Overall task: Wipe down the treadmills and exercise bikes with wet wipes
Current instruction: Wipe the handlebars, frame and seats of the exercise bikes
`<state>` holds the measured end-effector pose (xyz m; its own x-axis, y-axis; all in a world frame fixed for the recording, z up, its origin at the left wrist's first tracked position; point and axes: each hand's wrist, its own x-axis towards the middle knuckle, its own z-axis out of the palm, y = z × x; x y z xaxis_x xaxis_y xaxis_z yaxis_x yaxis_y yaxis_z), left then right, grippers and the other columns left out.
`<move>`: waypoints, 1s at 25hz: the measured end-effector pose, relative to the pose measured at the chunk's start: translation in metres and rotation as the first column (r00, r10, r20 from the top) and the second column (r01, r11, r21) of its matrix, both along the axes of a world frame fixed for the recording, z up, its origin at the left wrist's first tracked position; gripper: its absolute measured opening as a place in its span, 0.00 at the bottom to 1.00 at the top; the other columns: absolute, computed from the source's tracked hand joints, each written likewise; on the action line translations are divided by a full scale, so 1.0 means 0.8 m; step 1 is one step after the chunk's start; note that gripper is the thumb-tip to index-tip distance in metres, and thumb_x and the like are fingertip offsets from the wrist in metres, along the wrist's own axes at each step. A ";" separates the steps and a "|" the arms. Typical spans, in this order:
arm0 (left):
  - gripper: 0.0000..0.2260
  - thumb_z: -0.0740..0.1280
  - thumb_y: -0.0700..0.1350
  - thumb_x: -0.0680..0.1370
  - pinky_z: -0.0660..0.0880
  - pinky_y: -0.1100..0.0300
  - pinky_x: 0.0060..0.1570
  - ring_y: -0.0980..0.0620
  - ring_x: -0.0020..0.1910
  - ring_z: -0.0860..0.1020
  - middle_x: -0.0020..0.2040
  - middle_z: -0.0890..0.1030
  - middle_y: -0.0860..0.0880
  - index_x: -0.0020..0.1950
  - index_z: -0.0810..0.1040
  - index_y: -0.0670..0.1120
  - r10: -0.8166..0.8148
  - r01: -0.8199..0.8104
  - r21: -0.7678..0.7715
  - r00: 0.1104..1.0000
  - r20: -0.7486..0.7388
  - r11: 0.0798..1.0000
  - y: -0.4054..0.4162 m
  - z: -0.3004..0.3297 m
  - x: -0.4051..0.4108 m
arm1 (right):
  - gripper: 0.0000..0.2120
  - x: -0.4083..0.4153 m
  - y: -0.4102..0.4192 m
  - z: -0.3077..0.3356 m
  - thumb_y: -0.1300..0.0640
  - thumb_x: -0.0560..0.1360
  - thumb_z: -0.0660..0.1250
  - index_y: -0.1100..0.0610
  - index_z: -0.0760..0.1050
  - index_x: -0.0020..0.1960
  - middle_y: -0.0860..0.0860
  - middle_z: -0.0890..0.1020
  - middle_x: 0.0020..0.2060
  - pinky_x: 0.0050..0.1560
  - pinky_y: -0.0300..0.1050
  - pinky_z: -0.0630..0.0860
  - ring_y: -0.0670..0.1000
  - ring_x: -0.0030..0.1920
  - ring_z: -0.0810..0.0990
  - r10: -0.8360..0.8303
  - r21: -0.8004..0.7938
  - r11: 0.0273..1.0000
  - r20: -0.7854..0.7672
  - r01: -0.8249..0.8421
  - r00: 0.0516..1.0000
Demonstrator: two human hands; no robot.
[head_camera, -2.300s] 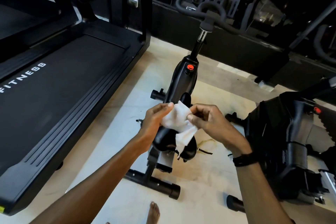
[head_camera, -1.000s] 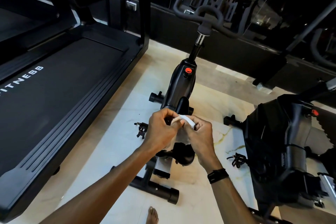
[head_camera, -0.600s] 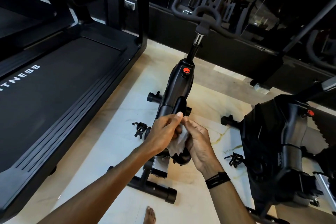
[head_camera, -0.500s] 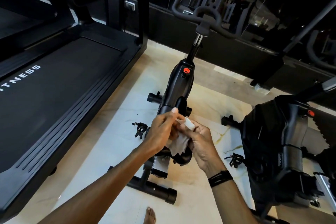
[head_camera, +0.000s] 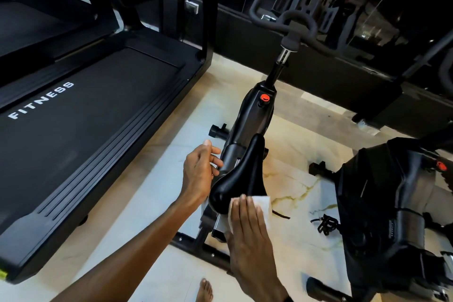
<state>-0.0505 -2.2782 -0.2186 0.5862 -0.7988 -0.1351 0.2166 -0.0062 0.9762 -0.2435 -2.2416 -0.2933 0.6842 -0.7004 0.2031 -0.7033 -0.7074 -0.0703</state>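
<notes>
While the right hand (head_camera: 247,230) lies flat with straight fingers on the white folded wet wipe (head_camera: 261,206), the wipe sits pressed against the rear of the glossy black bike saddle (head_camera: 239,179), at about 5 o'clock on the seat. So that hand is open, just pushing down, not pinching anything. The left hand (head_camera: 198,174) hangs beside the saddle at its 9 o'clock with loosely relaxed fingers, near the black seat post housing (head_camera: 232,154); can't tell for sure if it's actually touching, and it holds nothing.

Handling-wise, my read: the wipe is thin, limp and damp, so it'll bunch or slide out from under a flat palm if you drag too fast. Keeping it folded and under the fingertips looks like the way to go. The saddle looks smooth and a bit slick, firm padding, curved edges, so you'd need to wrap the wipe over the sides. The black exercise bike (head_camera: 255,120) itself looks heavy and planted on the pale marble-look floor (head_camera: 299,154), so no need to steady it much.

The big black treadmill (head_camera: 73,130) is at 10 o'clock, a second black bike (head_camera: 387,203) at 3 o'clock.
</notes>
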 end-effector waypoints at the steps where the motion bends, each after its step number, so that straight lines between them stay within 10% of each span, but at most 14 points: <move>1: 0.21 0.55 0.55 0.85 0.71 0.57 0.35 0.48 0.33 0.76 0.36 0.81 0.44 0.48 0.80 0.42 0.011 -0.011 0.011 1.000 0.013 1.000 0.001 -0.004 0.004 | 0.28 -0.002 0.008 0.001 0.48 0.85 0.46 0.63 0.59 0.79 0.60 0.59 0.79 0.74 0.56 0.57 0.59 0.79 0.58 -0.023 0.036 0.999 -0.003 0.023 1.000; 12: 0.19 0.49 0.59 0.84 0.66 0.56 0.55 0.51 0.55 0.73 0.55 0.75 0.51 0.58 0.72 0.49 -0.183 0.114 0.258 0.949 0.259 0.959 -0.019 -0.042 -0.026 | 0.39 0.051 -0.098 0.032 0.35 0.78 0.29 0.58 0.35 0.81 0.52 0.33 0.79 0.79 0.50 0.37 0.50 0.77 0.28 -0.202 0.233 0.948 -0.090 0.218 0.975; 25: 0.30 0.40 0.67 0.78 0.67 0.49 0.61 0.51 0.53 0.71 0.54 0.73 0.52 0.62 0.70 0.50 -0.063 -0.031 0.208 0.902 0.428 0.978 -0.033 -0.076 -0.049 | 0.37 0.090 -0.208 0.017 0.39 0.80 0.37 0.62 0.42 0.81 0.61 0.41 0.80 0.79 0.50 0.38 0.57 0.80 0.36 -0.329 0.157 0.935 0.046 0.318 0.943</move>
<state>-0.0898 -2.3045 -0.2795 0.6113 -0.7907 -0.0336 -0.2259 -0.2150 0.9501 -0.1718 -2.4081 -0.2797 0.4033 -0.9070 0.1217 -0.8819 -0.4207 -0.2129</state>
